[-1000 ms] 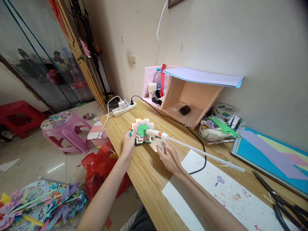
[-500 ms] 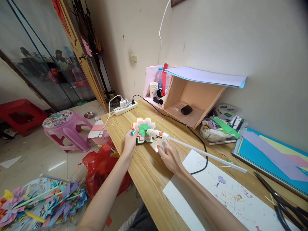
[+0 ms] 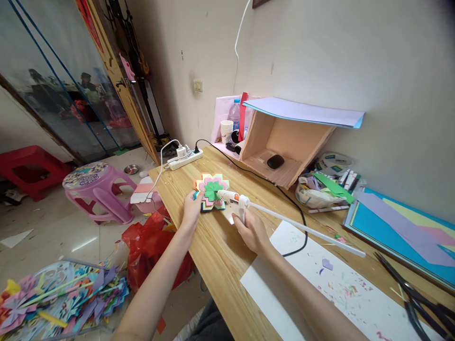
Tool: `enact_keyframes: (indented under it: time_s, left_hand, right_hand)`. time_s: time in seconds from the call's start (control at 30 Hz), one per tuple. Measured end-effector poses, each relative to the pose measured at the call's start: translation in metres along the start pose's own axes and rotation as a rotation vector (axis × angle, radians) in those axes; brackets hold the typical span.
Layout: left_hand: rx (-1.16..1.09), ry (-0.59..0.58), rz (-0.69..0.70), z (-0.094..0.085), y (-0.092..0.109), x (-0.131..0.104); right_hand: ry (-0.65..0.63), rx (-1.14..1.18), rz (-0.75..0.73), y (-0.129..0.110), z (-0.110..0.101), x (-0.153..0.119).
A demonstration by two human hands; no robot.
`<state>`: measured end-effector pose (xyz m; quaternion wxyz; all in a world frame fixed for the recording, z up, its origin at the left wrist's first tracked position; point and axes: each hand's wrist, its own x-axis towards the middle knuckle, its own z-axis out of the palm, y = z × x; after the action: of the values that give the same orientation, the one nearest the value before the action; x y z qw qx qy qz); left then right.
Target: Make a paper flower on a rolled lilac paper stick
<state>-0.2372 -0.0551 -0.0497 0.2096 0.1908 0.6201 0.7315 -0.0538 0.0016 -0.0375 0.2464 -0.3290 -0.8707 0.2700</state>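
My left hand (image 3: 192, 206) grips the left edge of a layered paper flower (image 3: 213, 189), green at its centre with pink, yellow and orange layers around it. The flower is held over the wooden table. My right hand (image 3: 251, 231) is wrapped round the handle of a white hot glue gun (image 3: 243, 202). The gun's nozzle (image 3: 221, 194) points left at the green centre, at or very near the paper; I cannot tell if it touches. A long glue stick (image 3: 309, 228) sticks out of the gun's back.
A power strip (image 3: 185, 160) with cords lies at the table's far left. A cardboard box (image 3: 270, 137) stands against the wall, beside a basket (image 3: 318, 198) of markers and scraps. Black scissors (image 3: 412, 298) and a white sheet (image 3: 320, 289) lie at right. A red bag (image 3: 152, 251) is below.
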Motion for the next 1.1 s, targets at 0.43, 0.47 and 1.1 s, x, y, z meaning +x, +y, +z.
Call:
enact_keyframes:
  time_s: [0.43, 0.47, 1.1]
  left_hand:
    - [0.101, 0.004, 0.104, -0.002, 0.0, -0.001]
    - [0.116, 0.006, 0.122, -0.002, 0.0, -0.002]
    - [-0.198, 0.14, -0.18, -0.017, 0.024, -0.043]
  right_hand:
    - [-0.097, -0.162, -0.083, -0.008, -0.011, 0.003]
    - [-0.103, -0.19, -0.102, -0.009, -0.013, 0.003]
    - [0.198, -0.017, 0.1, 0.019, -0.008, 0.091]
